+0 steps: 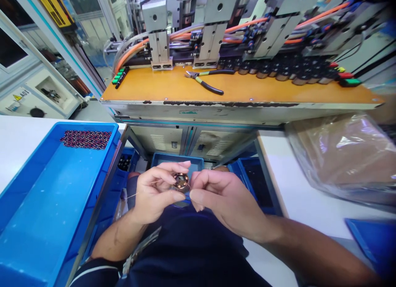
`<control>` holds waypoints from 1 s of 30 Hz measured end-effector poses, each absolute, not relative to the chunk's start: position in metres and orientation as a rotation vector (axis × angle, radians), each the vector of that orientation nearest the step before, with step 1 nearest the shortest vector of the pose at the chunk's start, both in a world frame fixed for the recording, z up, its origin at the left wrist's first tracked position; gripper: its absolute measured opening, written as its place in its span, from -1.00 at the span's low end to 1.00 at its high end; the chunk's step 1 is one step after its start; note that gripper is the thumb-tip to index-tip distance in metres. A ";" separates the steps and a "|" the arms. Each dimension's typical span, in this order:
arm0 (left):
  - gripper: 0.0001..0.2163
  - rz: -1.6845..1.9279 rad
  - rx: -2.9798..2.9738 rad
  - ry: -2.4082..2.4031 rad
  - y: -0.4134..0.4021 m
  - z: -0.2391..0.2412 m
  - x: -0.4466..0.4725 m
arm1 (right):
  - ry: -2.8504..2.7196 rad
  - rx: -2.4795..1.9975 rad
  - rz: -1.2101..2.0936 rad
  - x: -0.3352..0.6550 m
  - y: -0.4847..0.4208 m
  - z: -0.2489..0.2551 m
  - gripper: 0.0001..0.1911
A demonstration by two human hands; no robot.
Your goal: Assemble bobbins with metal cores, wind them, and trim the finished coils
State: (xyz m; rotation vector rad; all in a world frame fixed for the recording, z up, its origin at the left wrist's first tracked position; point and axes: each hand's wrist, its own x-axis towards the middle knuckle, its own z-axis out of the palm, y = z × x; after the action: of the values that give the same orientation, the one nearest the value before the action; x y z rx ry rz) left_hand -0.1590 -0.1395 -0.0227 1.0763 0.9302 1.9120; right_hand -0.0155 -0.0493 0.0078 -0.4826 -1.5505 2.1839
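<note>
My left hand (156,190) holds a small round copper-wound stator (181,182) between thumb and fingers, its open face turned up, in front of my body. Thin copper wire (133,195) sticks out to the left past that hand. Close against the stator's right side, my right hand (213,190) has thumb and forefinger pinched together. A fine wire end runs from the stator to these fingertips, which partly hide it.
Diagonal cutters (206,78) and a black marker (122,77) lie on the orange machine ledge (148,91), near several black-topped cylindrical parts (283,72). A blue tray (46,196) with small parts stands left. Plastic-wrapped cardboard (340,155) lies right.
</note>
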 end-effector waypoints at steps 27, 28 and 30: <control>-0.65 1.647 1.615 1.727 -0.141 0.015 -0.148 | -2.012 0.152 -0.176 -0.008 -0.016 -0.020 -0.91; -0.67 1.631 1.606 1.726 -0.140 0.015 -0.148 | -2.012 0.158 -0.170 -0.008 -0.017 -0.020 -0.91; -0.71 1.606 1.608 1.722 -0.140 0.014 -0.150 | -2.032 0.119 -0.054 -0.006 -0.020 -0.020 -0.88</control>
State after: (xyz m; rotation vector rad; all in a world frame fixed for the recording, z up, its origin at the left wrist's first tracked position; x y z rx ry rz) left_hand -0.1496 -0.1401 0.0142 1.6078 1.7217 1.6065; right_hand -0.0063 -0.0197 -0.0204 0.1191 -2.0325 -0.0538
